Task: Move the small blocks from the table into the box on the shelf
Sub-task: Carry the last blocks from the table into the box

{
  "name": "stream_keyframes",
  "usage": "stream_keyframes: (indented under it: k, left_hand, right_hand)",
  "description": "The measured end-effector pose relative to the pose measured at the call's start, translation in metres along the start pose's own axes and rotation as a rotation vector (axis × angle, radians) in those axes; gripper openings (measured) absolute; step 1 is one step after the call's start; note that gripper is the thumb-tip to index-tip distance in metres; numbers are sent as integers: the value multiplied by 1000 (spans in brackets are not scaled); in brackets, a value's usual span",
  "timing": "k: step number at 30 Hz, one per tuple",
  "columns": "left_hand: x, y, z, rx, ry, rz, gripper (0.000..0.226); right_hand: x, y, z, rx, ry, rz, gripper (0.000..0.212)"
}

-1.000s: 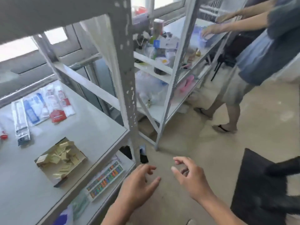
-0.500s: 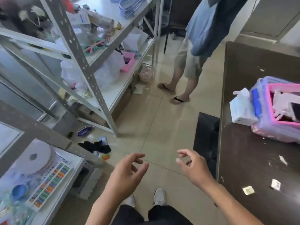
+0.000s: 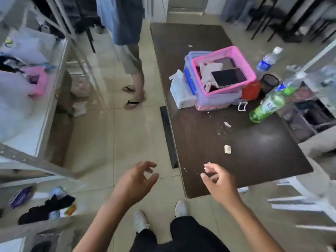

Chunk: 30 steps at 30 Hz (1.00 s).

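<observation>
Near the table edge, left hand and right hand, fingers loose, empty

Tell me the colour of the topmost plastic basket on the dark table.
The topmost plastic basket is pink; the head view shows it best.

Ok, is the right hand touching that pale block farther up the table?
Apart. Head view shows bare dark table between the block and the right hand.

No readable text; labels on green bottle, water bottle blurred.
</observation>
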State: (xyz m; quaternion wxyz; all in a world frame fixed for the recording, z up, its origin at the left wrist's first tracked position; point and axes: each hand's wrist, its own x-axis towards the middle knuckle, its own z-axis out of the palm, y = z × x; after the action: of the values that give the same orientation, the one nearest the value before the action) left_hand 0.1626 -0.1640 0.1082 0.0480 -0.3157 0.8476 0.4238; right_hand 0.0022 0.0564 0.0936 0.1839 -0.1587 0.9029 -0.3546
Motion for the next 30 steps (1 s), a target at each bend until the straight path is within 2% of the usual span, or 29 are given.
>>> stream_keyframes:
  k: [4,6,8,11,12,14,16,18,20,21,26,30]
  left_hand:
    - [29,47,55,-10,-133,98,23]
    - [47,64,91,22,-210,141,29]
    - [67,82,128,125,-250,203,48]
    - [99,106,176,345,-315,214,77]
    - [109,112,187,403,-332,190,81]
    - [125,122,202,459,-335,156,74]
    - [134,130,207,457,-319,122,56]
    - [130,130,207,406,-270,49,39]
    - [119,127,211,368,-269,-5,35]
    - [111,123,212,362,-264,-27,35]
    - [85,109,218,325,-141,-76,27]
    - [67,95,196,80,48,-183,34]
  right_hand:
    - [26,37,-42,49,80,151,28]
    - [48,53,-56,33,52,200,37]
    - [75,69,-70,-58,-83,241,53]
    - [118,87,-88,-242,-437,258,82]
    - [133,90,-92,-275,-504,240,88]
    - [160,95,-97,-317,-535,182,91]
    - [183,102,-97,-350,-518,115,84]
    - [197,107,-90,-432,-521,34,63]
    - [200,108,-82,-510,-534,-23,40]
    - [199,104,-76,-538,-550,-55,35]
    - [176,75,-44,-505,-638,-121,30]
    - [146,46,-15,-460,-689,-230,31]
